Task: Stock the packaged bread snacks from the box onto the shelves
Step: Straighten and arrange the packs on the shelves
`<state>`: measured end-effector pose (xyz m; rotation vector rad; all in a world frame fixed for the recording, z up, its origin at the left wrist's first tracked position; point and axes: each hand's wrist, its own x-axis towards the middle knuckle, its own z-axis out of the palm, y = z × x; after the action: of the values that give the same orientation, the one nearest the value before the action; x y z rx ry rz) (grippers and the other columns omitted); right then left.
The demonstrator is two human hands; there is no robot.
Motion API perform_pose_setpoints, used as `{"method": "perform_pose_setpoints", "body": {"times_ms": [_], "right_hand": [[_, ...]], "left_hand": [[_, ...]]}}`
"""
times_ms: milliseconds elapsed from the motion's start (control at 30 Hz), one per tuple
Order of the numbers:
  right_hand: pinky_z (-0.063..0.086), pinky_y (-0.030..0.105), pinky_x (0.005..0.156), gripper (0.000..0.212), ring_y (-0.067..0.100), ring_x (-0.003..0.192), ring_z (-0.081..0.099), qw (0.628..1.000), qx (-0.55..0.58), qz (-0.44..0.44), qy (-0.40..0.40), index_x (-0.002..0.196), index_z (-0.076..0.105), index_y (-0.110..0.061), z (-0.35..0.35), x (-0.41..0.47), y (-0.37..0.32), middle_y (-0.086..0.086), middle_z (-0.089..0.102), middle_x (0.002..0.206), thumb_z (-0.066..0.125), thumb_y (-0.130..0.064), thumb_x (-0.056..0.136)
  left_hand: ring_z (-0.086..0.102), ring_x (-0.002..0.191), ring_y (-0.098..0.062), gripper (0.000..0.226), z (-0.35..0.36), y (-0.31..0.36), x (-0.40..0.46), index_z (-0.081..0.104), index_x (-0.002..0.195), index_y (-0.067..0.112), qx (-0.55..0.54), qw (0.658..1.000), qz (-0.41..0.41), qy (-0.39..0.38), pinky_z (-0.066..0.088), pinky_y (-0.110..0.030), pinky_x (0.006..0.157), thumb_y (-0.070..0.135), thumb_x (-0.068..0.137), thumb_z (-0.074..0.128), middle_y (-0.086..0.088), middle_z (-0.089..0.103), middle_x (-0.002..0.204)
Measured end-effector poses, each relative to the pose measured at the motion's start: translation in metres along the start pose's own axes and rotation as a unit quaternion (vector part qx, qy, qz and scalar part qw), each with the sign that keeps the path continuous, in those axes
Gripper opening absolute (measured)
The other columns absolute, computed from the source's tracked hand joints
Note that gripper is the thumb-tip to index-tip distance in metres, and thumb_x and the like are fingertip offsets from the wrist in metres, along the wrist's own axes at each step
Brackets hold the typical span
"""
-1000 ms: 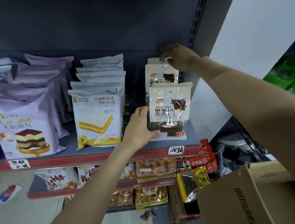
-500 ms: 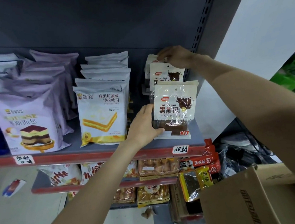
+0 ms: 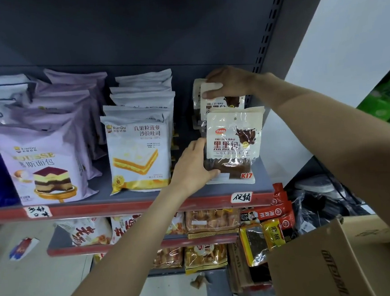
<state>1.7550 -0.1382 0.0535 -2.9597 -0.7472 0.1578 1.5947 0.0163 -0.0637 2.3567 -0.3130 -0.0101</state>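
Note:
A row of white packets of dark bread stands at the right end of the grey shelf [image 3: 260,184]. My left hand [image 3: 194,169] grips the lower left side of the front packet [image 3: 234,142], which stands upright on the shelf. Behind it, my right hand [image 3: 228,81] holds the top edge of the second packet [image 3: 214,104], fingers curled over it. A third packet shows partly behind that one. The brown cardboard box [image 3: 315,266] sits open at the lower right, its inside hidden from view.
White toast packets [image 3: 139,152] and purple mousse-bread packets [image 3: 43,164] fill the shelf to the left. Lower shelves hold more bread and snack packs [image 3: 211,221]. A slotted shelf upright [image 3: 267,37] rises at the right. A wrapper [image 3: 22,248] lies on the floor.
The view has shifted slightly. My right hand has moved a little lower on the second packet's top. My left hand stays on the front packet.

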Motion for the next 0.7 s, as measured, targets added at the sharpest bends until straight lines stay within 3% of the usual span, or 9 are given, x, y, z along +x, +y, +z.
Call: {"method": "perform_pose_setpoints", "body": {"times_ms": [133,400,600,700], "right_hand": [[0.028,0.035,0.109,0.069,0.023,0.134,0.033,0.999,-0.042,-0.016,0.023,0.136,0.048,-0.013,0.006,0.001,0.004,0.001,0.04,0.146,0.057,-0.057,0.084],[0.029,0.038,0.108,0.068,0.028,0.13,0.035,0.99,-0.125,-0.057,0.034,0.137,0.047,-0.011,0.0,-0.001,0.018,0.004,0.04,0.147,0.065,-0.047,0.082],[0.028,0.037,0.11,0.073,0.026,0.13,0.035,0.993,-0.098,-0.043,0.04,0.141,0.041,-0.014,0.01,-0.001,0.012,-0.002,0.035,0.15,0.069,-0.044,0.081],[0.028,0.039,0.111,0.07,0.025,0.133,0.03,0.995,-0.069,-0.038,0.057,0.138,0.046,-0.017,0.006,-0.008,0.017,-0.001,0.035,0.15,0.071,-0.043,0.079]], "left_hand": [[0.043,0.123,-0.02,0.075,0.0,-0.001,-0.001,0.035,0.136,0.02,0.005,1.0,0.002,-0.004,0.042,-0.036,0.097,0.026,0.075,0.078,0.0,0.044,0.133],[0.044,0.122,-0.021,0.074,-0.001,-0.001,-0.001,0.035,0.136,0.019,0.002,1.0,0.005,-0.005,0.042,-0.039,0.097,0.027,0.076,0.077,-0.002,0.045,0.134],[0.045,0.121,-0.02,0.075,0.0,-0.002,0.0,0.035,0.136,0.02,-0.005,1.0,0.01,-0.009,0.042,-0.035,0.096,0.028,0.075,0.077,-0.001,0.044,0.133],[0.045,0.12,-0.012,0.077,-0.002,-0.002,0.0,0.035,0.136,0.023,-0.039,0.999,0.01,0.0,0.038,-0.026,0.092,0.035,0.073,0.078,0.006,0.045,0.133]]}}
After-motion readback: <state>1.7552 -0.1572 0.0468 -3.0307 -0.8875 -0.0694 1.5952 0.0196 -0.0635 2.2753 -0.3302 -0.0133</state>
